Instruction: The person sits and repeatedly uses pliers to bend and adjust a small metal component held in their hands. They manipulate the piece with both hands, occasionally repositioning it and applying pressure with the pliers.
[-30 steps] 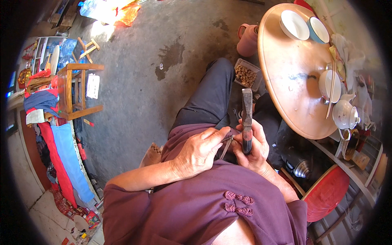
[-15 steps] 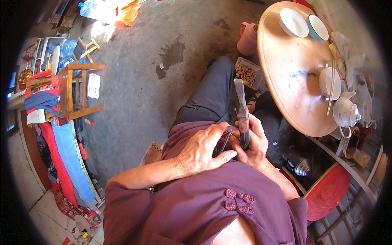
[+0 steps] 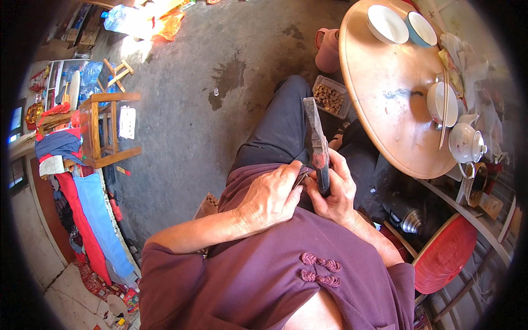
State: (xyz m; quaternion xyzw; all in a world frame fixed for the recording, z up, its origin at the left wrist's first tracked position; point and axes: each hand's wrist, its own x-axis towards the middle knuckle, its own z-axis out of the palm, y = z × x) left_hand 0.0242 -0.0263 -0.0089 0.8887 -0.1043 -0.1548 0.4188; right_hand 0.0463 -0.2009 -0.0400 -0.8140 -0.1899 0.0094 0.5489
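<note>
In my right hand point(image 3: 336, 190) is a long tool point(image 3: 315, 132) with a worn, flat grey metal end and a black-and-red handle. Its metal end points up and away from my belly. Close beside it, my left hand point(image 3: 269, 192) is closed, with thumb and fingers pinching a small dark, thin piece point(image 3: 301, 177) whose kind I cannot make out. The fingertips of both hands nearly meet around that piece, above my lap. Part of it is hidden by the fingers.
At right stands a round table point(image 3: 379, 104) with bowls point(image 3: 388, 25), chopsticks point(image 3: 444, 110) and a white teapot point(image 3: 466, 144). A tray of nuts point(image 3: 330, 96) and a pink jug point(image 3: 328, 50) sit by its edge. A wooden stool point(image 3: 113, 129) is at left.
My left hand's thumb and fingers have come together on the small thin piece, which earlier showed as two thin prongs. The tool in my right hand has shifted slightly left and up.
</note>
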